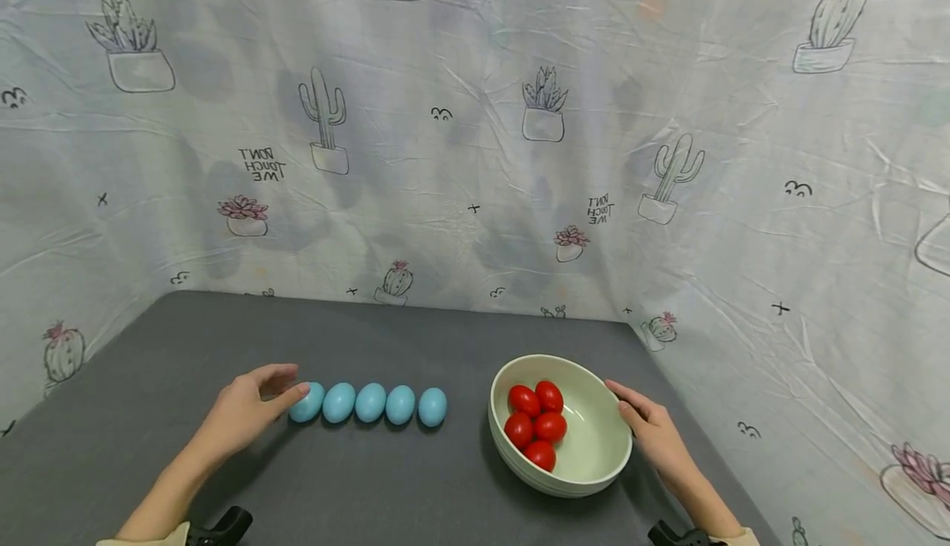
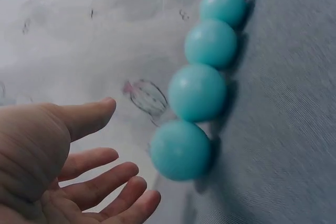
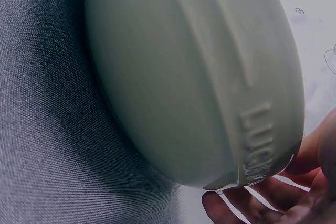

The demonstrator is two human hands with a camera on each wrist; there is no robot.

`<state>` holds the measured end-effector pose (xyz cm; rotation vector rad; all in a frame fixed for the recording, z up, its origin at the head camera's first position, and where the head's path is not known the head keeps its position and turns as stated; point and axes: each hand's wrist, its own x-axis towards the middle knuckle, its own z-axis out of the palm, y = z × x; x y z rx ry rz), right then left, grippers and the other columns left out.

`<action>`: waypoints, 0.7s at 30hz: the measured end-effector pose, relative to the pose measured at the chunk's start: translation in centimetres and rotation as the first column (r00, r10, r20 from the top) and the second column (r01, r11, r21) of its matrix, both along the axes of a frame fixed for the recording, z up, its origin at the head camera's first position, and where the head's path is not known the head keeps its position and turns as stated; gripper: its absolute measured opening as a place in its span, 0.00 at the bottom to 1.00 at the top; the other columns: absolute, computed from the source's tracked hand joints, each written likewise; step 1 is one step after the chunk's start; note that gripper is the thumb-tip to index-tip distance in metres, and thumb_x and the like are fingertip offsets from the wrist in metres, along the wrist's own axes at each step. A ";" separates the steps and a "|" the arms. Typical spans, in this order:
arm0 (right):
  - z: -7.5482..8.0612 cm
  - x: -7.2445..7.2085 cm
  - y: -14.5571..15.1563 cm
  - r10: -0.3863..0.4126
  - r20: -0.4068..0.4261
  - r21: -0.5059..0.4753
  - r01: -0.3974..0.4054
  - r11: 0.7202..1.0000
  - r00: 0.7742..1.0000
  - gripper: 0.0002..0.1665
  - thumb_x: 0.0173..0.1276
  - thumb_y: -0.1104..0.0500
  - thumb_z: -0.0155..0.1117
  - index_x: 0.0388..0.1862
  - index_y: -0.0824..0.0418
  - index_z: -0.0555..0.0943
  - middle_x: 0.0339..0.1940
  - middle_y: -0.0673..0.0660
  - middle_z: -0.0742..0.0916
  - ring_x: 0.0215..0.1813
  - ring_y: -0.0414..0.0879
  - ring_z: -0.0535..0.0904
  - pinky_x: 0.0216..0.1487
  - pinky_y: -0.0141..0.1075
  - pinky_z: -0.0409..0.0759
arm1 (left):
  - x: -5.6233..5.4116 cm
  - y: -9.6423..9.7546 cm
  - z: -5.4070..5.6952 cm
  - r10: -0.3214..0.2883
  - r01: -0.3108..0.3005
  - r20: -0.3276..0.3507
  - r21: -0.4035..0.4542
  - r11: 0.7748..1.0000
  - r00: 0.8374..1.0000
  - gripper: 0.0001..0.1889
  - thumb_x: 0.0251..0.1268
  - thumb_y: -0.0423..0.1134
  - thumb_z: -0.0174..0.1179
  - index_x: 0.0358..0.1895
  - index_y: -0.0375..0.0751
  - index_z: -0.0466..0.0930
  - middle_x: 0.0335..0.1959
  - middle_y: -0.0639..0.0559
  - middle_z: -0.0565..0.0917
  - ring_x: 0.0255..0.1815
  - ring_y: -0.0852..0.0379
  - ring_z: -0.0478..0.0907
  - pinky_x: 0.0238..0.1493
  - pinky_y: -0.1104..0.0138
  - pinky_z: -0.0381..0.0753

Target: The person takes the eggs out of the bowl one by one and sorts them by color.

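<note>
Several blue eggs (image 1: 370, 403) stand in a row on the grey table, their smooth sides close together. At the row's left end my left hand (image 1: 252, 402) hovers beside the outermost egg (image 2: 181, 150), thumb and fingers spread apart with nothing between them. To the right is a pale green bowl (image 1: 597, 435) with several red eggs (image 1: 550, 427) gathered in its left part. My right hand (image 1: 653, 430) holds the bowl's right side, thumb at the rim and fingers against the outer wall. Raised letters show on that wall in the right wrist view.
The grey cloth-like table top (image 1: 356, 496) extends in front of and behind the eggs. A pale curtain (image 1: 445, 183) printed with cacti hangs behind the table and along both sides. A dark strap (image 1: 223, 525) sits at my left wrist.
</note>
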<state>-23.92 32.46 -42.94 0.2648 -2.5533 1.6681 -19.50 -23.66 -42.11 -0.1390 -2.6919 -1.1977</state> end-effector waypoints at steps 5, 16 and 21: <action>0.1 0.1 0.0 -0.005 0.011 0.009 0.005 1.000 1.000 0.24 0.81 0.60 0.49 0.71 0.66 0.70 0.68 0.66 0.74 0.66 0.56 0.71 0.53 0.28 0.76 | 0.1 1.7 2.0 -0.027 0.025 -0.062 -0.026 0.999 0.998 0.34 0.69 0.56 0.60 0.66 0.32 0.71 0.59 0.33 0.77 0.56 0.35 0.76 0.47 0.46 0.79; 0.1 0.1 -0.1 -0.023 0.008 -0.004 0.023 1.000 1.000 0.22 0.80 0.62 0.50 0.69 0.66 0.72 0.66 0.65 0.76 0.64 0.54 0.73 0.52 0.29 0.78 | -0.2 10.0 6.6 -0.270 0.269 -0.113 -0.021 0.963 0.956 0.26 0.68 0.49 0.64 0.63 0.38 0.76 0.58 0.43 0.78 0.56 0.43 0.77 0.50 0.55 0.81; 0.0 0.1 -0.2 -0.023 0.005 0.008 0.023 1.000 1.000 0.22 0.80 0.62 0.49 0.69 0.66 0.72 0.66 0.65 0.76 0.65 0.55 0.72 0.53 0.29 0.77 | -0.3 14.0 6.9 -0.410 0.406 -0.105 -0.056 0.912 0.906 0.25 0.69 0.49 0.63 0.62 0.38 0.76 0.58 0.45 0.78 0.56 0.45 0.77 0.51 0.56 0.79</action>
